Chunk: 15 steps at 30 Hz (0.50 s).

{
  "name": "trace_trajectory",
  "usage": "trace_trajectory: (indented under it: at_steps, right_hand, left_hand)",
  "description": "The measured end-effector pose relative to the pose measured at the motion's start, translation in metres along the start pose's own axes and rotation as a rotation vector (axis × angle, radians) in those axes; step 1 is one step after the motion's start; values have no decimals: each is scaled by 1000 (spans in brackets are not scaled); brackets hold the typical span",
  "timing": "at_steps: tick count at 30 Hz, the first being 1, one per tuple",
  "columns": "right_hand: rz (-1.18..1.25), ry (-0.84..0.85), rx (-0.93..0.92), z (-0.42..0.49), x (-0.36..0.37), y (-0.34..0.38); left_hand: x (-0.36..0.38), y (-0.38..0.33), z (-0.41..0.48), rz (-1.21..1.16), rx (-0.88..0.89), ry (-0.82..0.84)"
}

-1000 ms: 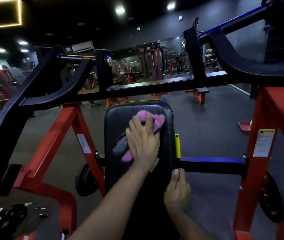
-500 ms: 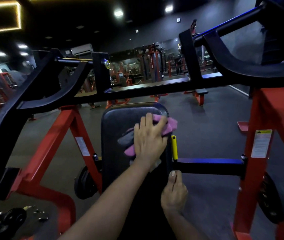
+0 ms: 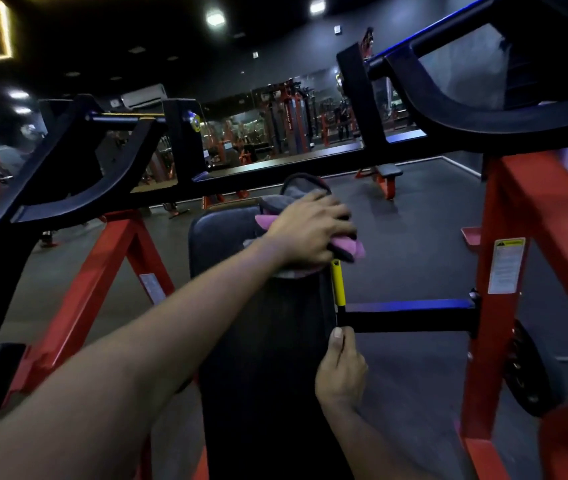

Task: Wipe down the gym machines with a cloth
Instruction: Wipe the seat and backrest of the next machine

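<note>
Up toward one o'clock went my flat left hand, pressing cloth on pad; right hand grips the pad edge.

A dimly lit commercial gym floor.
Beside me stands a plate-loaded machine with red legs, black arms and a black pad, and a weight plate hangs on its side. Across the dark rubber floor, a flat bench and more red racks stand before a mirrored wall.
</note>
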State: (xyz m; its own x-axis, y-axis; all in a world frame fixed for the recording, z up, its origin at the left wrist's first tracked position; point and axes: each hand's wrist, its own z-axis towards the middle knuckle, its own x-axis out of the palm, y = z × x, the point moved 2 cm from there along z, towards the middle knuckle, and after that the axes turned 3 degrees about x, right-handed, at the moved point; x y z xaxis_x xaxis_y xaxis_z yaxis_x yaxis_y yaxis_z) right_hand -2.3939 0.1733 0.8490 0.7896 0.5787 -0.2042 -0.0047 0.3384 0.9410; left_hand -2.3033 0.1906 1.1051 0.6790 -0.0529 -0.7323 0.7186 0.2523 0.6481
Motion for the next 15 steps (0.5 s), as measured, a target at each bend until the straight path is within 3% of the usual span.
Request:
trace_trajectory:
  at_steps: [4,7,11,13,15]
  right_hand:
    - [-13,-11,-3,0,-3,1]
    - [-8,1,13,-2,-6,5]
    - [-42,3,21,-3,-6,1]
    - [-58,3,20,-3,-4,0]
    - [-63,1,23,-1,-3,1]
  left_hand:
    - [6,-25,19,121,-251,52]
    - [20,-61,18,195,-70,214]
    - [5,-25,17,48,21,134]
    - [-10,4,22,-33,-87,51]
    - [-21,37,27,-139,-329,8]
